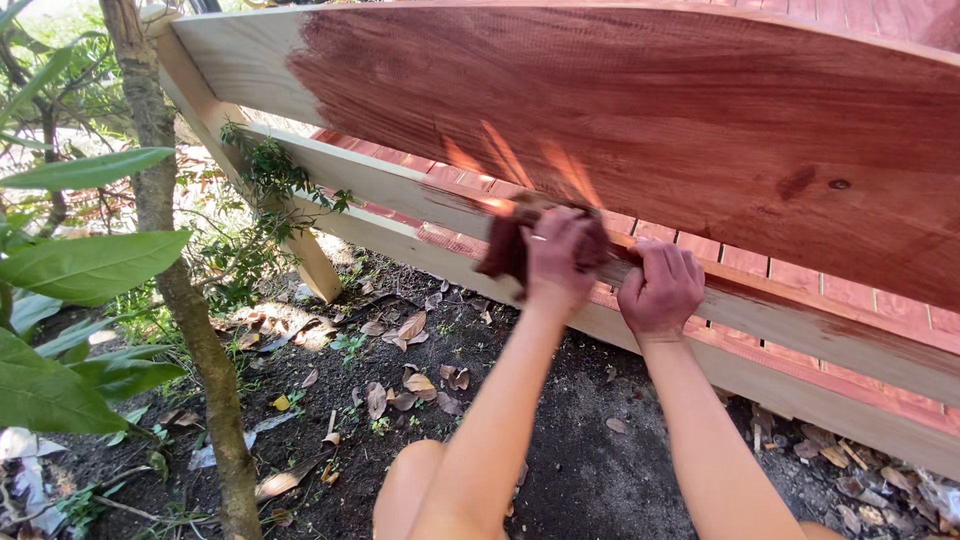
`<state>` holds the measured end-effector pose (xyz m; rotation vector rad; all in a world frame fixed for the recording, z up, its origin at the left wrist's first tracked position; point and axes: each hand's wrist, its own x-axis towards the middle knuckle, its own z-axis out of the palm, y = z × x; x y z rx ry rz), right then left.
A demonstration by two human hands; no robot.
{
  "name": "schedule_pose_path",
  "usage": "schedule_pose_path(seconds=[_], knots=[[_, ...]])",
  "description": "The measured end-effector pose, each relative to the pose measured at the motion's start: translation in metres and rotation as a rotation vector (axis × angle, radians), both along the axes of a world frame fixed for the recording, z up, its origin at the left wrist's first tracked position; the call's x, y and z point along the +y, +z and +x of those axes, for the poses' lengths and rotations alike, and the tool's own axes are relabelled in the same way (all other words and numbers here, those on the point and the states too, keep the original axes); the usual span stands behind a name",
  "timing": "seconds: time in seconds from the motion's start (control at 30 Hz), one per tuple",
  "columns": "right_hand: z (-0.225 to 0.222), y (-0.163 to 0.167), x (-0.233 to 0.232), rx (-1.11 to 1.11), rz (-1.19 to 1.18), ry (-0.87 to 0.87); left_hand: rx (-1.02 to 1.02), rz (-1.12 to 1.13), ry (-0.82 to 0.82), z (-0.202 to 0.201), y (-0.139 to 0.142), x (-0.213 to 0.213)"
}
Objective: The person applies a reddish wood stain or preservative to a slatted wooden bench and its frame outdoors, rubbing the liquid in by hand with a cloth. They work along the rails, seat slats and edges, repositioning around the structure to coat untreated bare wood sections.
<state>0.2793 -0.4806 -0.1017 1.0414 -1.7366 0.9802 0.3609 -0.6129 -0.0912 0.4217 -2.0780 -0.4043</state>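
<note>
Staining was mid-stroke: the left hand (pixel 556 262) clenched a dark stained rag (pixel 505 250) against the middle rail (pixel 400 185), while the right hand (pixel 660 290) gripped that rail (fingers curled over). Bare pale wood leftward probably needed rubbing next.

We are outdoors in a garden or backyard: bare soil (pixel 560 470) strewn with dry leaves (pixel 400 385), a thin tree trunk (pixel 190 300), broad green foliage (pixel 90 265), a wooden fence (pixel 700 120).
</note>
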Motion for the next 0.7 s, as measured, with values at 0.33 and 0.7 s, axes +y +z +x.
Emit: schedule_pose_path(seconds=[0.33, 0.7], knots=[[-0.016, -0.016, -0.003, 0.108, 0.012, 0.047, 0.167, -0.188, -0.084, 0.016, -0.015, -0.040], [-0.026, -0.041, -0.013, 0.223, 0.032, -0.042, 0.135, -0.058, 0.323, 0.092, 0.056, -0.220]])
